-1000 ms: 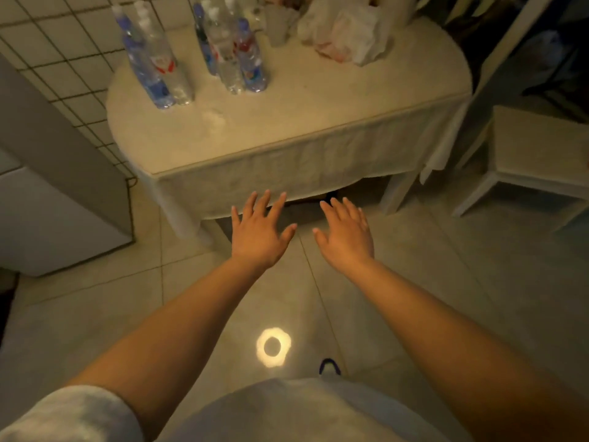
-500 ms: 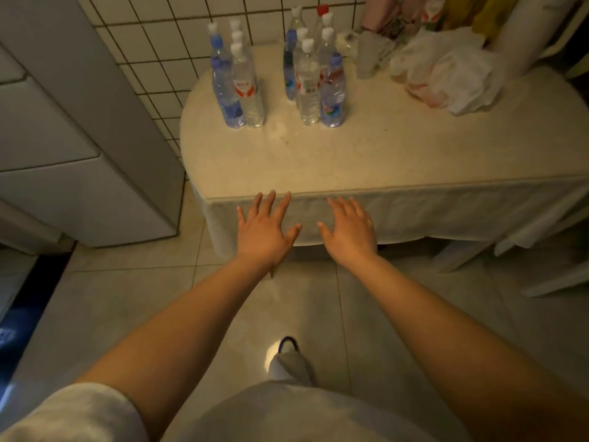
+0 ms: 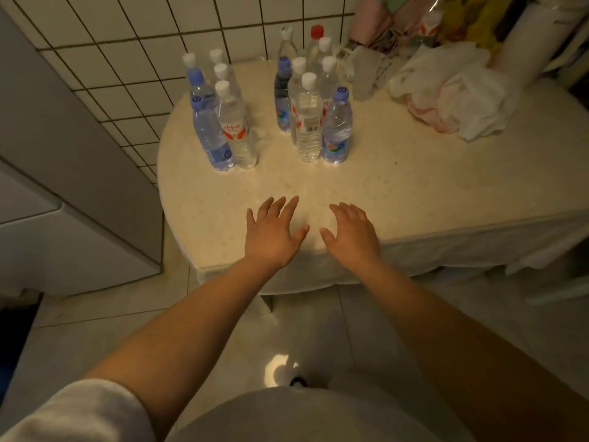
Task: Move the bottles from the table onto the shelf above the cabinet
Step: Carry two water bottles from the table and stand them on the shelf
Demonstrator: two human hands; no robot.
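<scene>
Left hand [image 3: 273,235] and right hand [image 3: 353,233] held flat, fingers spread, nothing gripped. Clear plastic water bottles [image 3: 307,118] clustered upright beyond fingertips on cream cloth-covered table [image 3: 414,193]. Risk: neighbours toppled, tight packing.

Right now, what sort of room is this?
Probably a home kitchen or dining corner: a white tiled wall, a cloth-covered table holding water bottles, and a cabinet beside it.

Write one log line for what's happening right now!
left hand: open, empty | right hand: open, empty | water bottles: upright on table | none grasped yet
</scene>
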